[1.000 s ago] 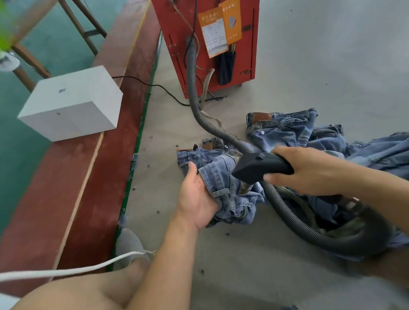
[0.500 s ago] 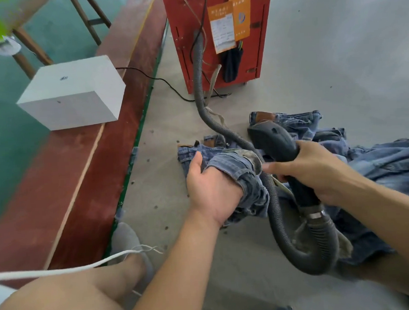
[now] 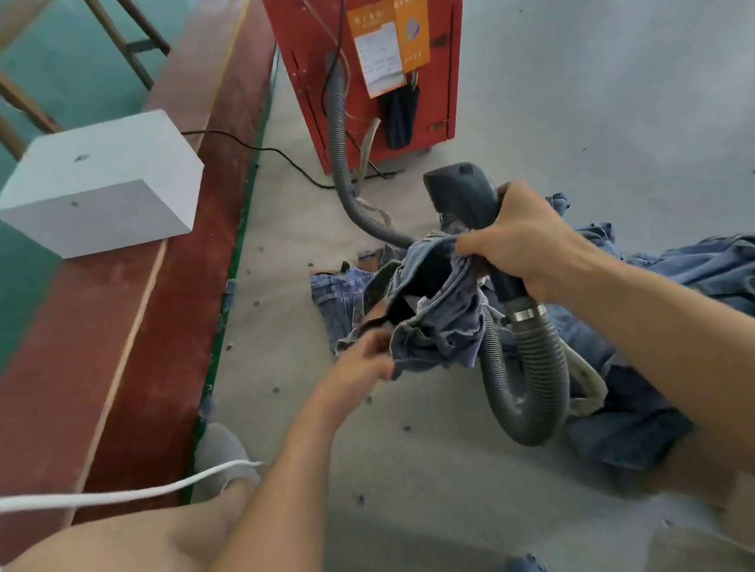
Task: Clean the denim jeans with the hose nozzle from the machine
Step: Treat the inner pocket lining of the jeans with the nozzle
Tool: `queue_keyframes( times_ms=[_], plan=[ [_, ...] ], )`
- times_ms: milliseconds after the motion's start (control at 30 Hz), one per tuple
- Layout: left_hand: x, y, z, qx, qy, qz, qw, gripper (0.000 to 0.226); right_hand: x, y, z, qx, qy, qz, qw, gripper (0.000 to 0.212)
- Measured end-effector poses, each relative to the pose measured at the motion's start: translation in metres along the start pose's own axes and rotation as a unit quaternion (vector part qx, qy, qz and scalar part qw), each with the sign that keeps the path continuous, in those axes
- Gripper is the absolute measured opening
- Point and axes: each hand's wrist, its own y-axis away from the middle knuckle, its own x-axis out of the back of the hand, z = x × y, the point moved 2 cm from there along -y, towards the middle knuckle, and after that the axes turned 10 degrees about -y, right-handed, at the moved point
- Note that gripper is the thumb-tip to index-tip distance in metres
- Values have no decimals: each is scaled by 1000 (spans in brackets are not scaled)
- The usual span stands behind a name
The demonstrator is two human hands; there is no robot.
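Head view: hose loops beside jeans, near machine.

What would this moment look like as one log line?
right hand: grips nozzle and jeans | left hand: pinches jeans | nozzle: raised, off fabric

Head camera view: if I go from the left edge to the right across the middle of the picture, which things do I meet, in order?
White block → red-brown ledge → left hand → jeans held up → right hand gripping the hose nozzle → more denim on the floor.
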Motion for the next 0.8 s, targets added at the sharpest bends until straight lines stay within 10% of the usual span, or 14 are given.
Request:
queue_keyframes(
  times_ms=[100,200,533,800],
  plan=[
    [-9,-2,-41,9,-317,-17,948,70,12,-9,-8,-13,-11,13,1000,41],
    [-5,-4,-49,-5,-231,72,970,7,25,-19,-14,-29,-24,23,999,42],
    [-7,18,3,-70,60,87,992,18,84,-11,-27,65,123,-13,990,18],
    [-31,19,5,-96,89,127,983,42,54,56,-5,75,291,-246,921,15]
  ],
)
